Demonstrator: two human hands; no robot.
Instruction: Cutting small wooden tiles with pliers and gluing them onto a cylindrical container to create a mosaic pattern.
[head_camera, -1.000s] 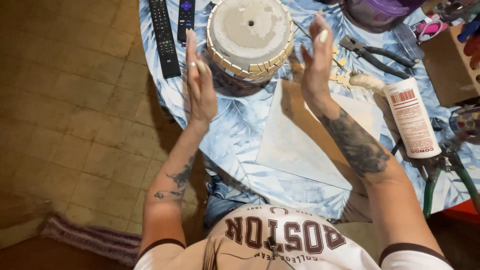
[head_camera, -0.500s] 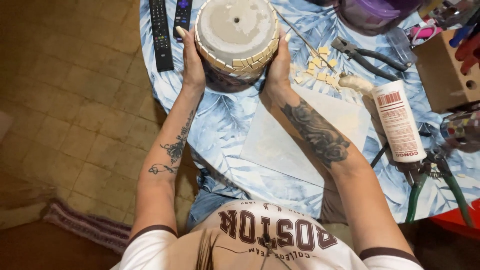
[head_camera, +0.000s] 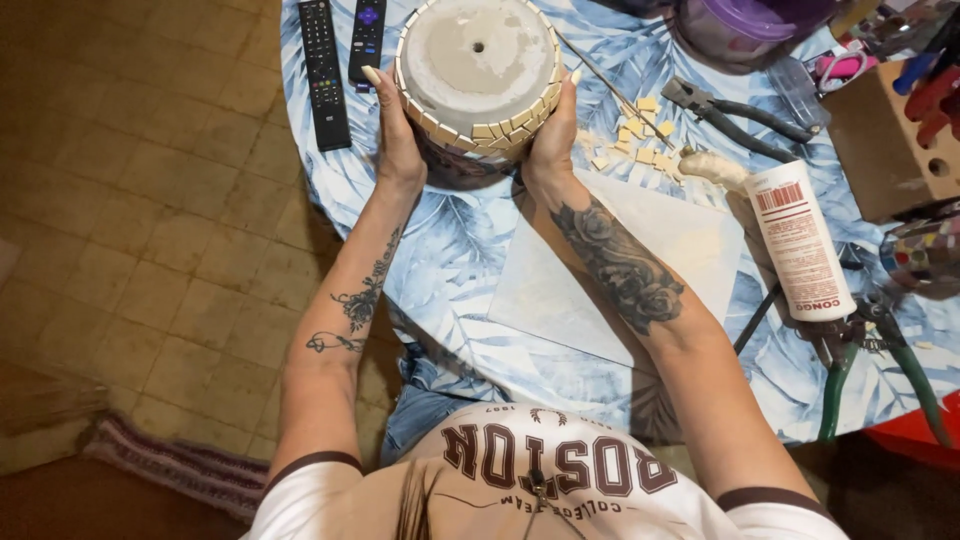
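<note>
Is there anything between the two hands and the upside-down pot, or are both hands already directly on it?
Nothing visible stands between them. The left hand and the right hand press directly on opposite sides of the pot, which stands upside down on the table. The loose tile pieces lie apart, to its right.

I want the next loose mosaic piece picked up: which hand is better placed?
Probably the right hand: the loose tiles lie just beside it, while the left hand is across the pot.
</note>
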